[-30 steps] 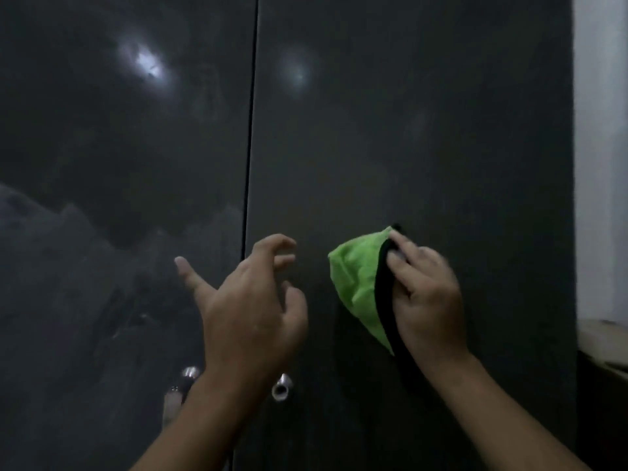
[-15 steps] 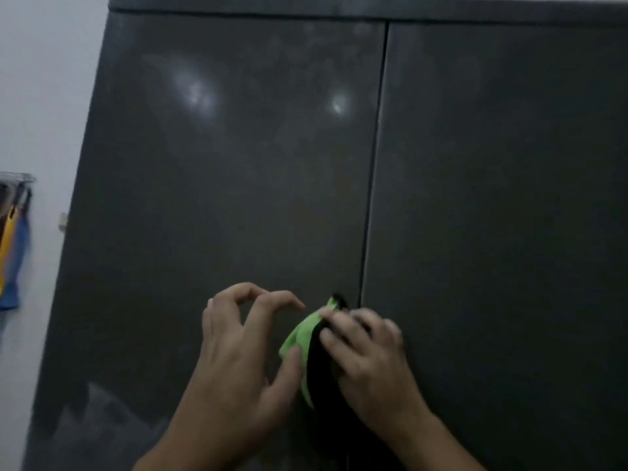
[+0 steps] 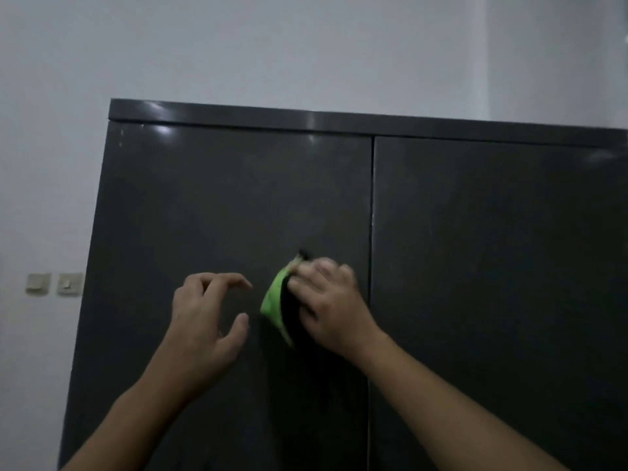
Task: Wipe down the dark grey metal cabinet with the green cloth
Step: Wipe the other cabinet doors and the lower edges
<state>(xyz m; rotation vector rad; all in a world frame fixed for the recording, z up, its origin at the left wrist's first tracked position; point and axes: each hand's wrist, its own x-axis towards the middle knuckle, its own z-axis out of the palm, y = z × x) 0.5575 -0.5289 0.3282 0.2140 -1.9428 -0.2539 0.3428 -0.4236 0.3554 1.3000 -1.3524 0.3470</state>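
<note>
Cabinet point(image 3: 475, 266) fills most of the view; its centre seam point(image 3: 372, 215) is my mark. Step in hand, as I judge it: wiping the door left of the seam. To do it well I'd run long overlapping strokes from the top band downward, working from the seam out to the far edge, then cross to the door right of the seam. Right hand point(image 3: 331, 307) sits just left of the seam, fingers laid over the green cloth point(image 3: 272, 302), pressing it against the door. I'd keep the whole palm down for even pressure. Cloth looks bunched, with a dark part under the hand; opening it out would give more wiping face. Left hand point(image 3: 204, 317) is further left of the seam, holding nothing, fingers loosely bent, apart from the cloth. Hidden: cabinet's lower part and its edge right of the seam are cut off. Dim light hides any dust. Right fingers blurred, thumb out of sight. Cannot tell whether the left hand touches the door.
</note>
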